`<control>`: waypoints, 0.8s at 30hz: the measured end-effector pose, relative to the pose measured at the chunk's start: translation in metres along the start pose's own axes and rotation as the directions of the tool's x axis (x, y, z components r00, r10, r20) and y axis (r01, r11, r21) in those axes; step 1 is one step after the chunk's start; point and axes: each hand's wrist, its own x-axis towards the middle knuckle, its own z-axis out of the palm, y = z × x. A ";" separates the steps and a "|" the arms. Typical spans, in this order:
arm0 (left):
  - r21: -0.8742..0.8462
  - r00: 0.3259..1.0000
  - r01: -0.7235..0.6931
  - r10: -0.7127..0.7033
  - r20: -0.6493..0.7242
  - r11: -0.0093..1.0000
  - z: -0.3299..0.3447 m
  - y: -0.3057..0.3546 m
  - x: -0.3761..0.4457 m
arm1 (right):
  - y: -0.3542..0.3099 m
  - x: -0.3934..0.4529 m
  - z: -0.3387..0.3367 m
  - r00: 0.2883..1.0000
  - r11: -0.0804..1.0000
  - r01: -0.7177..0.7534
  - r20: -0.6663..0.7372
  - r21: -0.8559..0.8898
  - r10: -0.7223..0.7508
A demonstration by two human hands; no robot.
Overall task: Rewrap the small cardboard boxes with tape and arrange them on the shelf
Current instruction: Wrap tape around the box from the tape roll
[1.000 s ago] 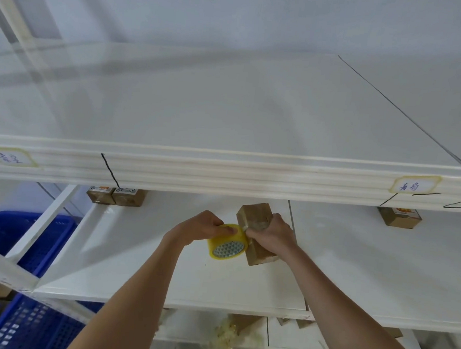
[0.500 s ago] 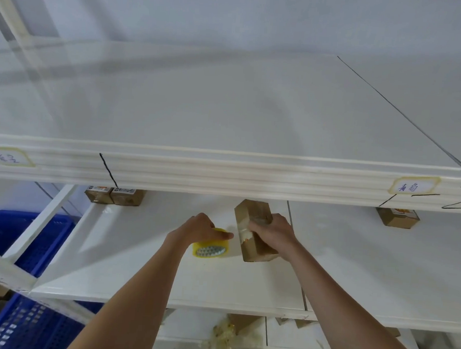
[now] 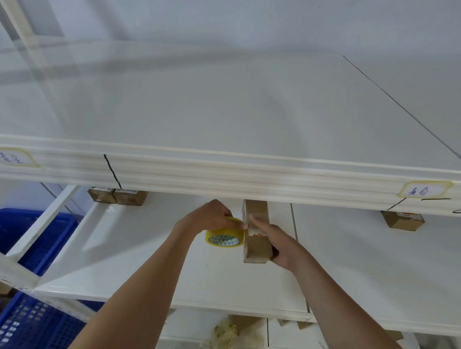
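Note:
A small brown cardboard box [image 3: 257, 247] stands on end above the white middle shelf [image 3: 142, 266]. My right hand [image 3: 276, 244] grips it from the right, thumb laid across its upper face. My left hand [image 3: 210, 217] holds a yellow roll of tape [image 3: 224, 236] pressed against the box's left side. A short strip of tape runs from the roll onto the box. Two taped boxes [image 3: 117, 195] sit side by side at the back left of the shelf, and another box [image 3: 402, 220] sits at the back right.
The upper shelf's front edge [image 3: 224, 175] overhangs just above my hands, with paper labels and black marker lines. Blue plastic crates [image 3: 31, 243] stand at the left behind a white frame post. Crumpled tape scraps [image 3: 226, 333] and more boxes lie on the shelf below.
The roll was drawn a little away to the left, then came back against the box's left side. My right hand slid lower on the box, which now stands straighter.

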 end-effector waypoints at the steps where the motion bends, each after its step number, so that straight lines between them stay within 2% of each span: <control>1: 0.057 1.000 -0.007 0.006 0.001 0.998 0.001 0.003 0.000 | 0.001 0.001 0.001 1.000 0.998 -0.003 0.000 -0.065 0.003; 4: 0.140 1.000 -0.008 0.012 -0.026 0.990 0.006 0.001 0.002 | 0.001 0.008 0.002 0.998 0.976 -0.001 -0.058 -0.218 -0.012; 7: 0.151 0.999 -0.013 0.019 -0.039 0.989 0.012 0.001 0.003 | 0.003 0.011 0.000 0.996 0.970 0.002 -0.086 -0.242 -0.023; 11: 0.021 0.998 -0.012 0.013 -0.068 1.000 0.009 -0.002 -0.002 | 0.001 0.011 -0.005 0.991 0.965 -0.020 -0.130 -0.260 -0.015; 13: -0.057 0.999 -0.042 0.041 -0.019 0.997 0.002 -0.008 -0.005 | 0.002 0.009 -0.011 0.987 0.968 -0.025 -0.160 -0.249 -0.016; 15: -0.086 0.993 -0.063 0.071 0.090 0.994 -0.004 -0.012 -0.009 | 0.004 0.008 -0.014 0.987 0.969 -0.024 -0.158 -0.245 -0.015; 17: -0.098 0.987 -0.075 0.088 0.132 0.992 -0.004 -0.014 -0.010 | 0.003 0.007 -0.015 0.987 0.968 -0.021 -0.158 -0.249 -0.019; 22: -0.107 0.999 0.003 0.002 0.042 0.994 0.004 -0.020 -0.004 | 0.005 0.006 -0.012 0.987 0.966 -0.011 -0.161 -0.258 -0.031; 24: -0.036 0.998 0.043 -0.044 -0.038 0.998 0.006 -0.020 -0.004 | 0.007 0.006 -0.012 0.986 0.976 -0.011 -0.163 -0.218 -0.026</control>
